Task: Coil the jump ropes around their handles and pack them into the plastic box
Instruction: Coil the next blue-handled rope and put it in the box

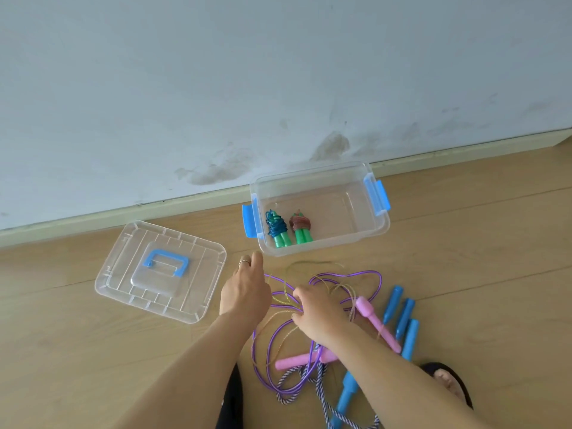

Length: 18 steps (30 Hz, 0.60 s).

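- Reaching forward, left hand hovers, fingers relaxed.
- Right hand pinches loose cords on floor.
- Box holds two coiled ropes; two pink handles outside.

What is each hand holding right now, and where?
Right hand grips the loose purple rope mid-length, among gold strands. Left hand holds nothing.

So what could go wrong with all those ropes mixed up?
The purple rope and the thin gold rope cross under the right hand, so pulling one may knot or drag the other. The striped rope lies under the pink handle and could snag too.
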Motion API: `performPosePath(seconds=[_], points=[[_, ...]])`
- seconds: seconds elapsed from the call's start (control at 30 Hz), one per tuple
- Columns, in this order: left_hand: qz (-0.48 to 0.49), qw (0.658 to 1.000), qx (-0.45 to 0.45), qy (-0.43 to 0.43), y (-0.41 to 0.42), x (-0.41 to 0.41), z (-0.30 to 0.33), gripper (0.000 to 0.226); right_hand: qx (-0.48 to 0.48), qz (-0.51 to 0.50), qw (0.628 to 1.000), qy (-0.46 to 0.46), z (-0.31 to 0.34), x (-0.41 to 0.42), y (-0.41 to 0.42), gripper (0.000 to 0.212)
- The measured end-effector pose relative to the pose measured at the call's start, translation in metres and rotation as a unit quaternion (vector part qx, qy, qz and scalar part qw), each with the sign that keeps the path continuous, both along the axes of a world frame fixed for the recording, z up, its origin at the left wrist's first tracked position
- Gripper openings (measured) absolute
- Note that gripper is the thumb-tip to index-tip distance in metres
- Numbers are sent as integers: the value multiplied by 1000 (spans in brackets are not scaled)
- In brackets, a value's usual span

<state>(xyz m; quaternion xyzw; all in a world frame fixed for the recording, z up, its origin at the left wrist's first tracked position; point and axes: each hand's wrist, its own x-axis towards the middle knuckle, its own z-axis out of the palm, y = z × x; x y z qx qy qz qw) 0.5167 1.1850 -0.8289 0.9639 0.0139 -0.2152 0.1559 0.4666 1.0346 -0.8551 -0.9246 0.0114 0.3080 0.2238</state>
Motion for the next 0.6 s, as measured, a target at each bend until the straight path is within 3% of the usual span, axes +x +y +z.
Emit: performPosePath(seconds=[0.07, 0.23, 0.43, 0.6], points=[[24, 1000, -6, 11, -2, 1, -6, 29, -16, 8, 1000, 3, -13, -2, 7, 37], [-57, 994, 7, 88, -5, 0, -19, 41, -87, 53, 995, 4, -36, 1, 15, 22], [-215, 970, 26, 113, 10, 1, -13, 61, -41, 98, 994, -26, -8, 8, 0, 24], [-287, 950, 40, 117, 4, 11, 40, 27, 25, 74, 996, 44, 64, 26, -28, 31]])
